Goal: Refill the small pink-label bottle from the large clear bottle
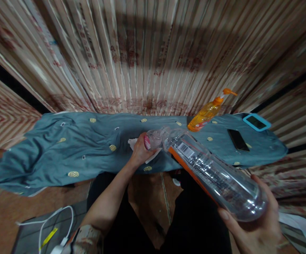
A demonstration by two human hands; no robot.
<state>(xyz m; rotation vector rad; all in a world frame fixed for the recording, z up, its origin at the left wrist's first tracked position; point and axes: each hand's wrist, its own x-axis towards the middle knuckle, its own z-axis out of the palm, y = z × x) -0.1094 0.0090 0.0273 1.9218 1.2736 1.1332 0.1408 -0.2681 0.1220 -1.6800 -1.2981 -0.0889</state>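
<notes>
My right hand point(258, 225) is wrapped round the base of a large clear plastic bottle point(216, 173) with an orange label and a barcode. The bottle is tilted, its neck end pointing up and left toward the middle. My left hand point(141, 150) grips a small clear plastic bottle point(157, 137) with a pink label. The large bottle's neck end meets the small bottle's upper end; whether they touch is hard to tell. A white tissue point(153, 156) lies under and beside my left hand on the cloth.
A blue-green patterned cloth point(89, 148) covers the narrow table. On its right stand an orange pump bottle point(204, 114), a dark phone point(238, 140) and a blue-framed device point(257, 122). Pleated curtains point(147, 63) hang behind. A white cable point(43, 225) lies at lower left.
</notes>
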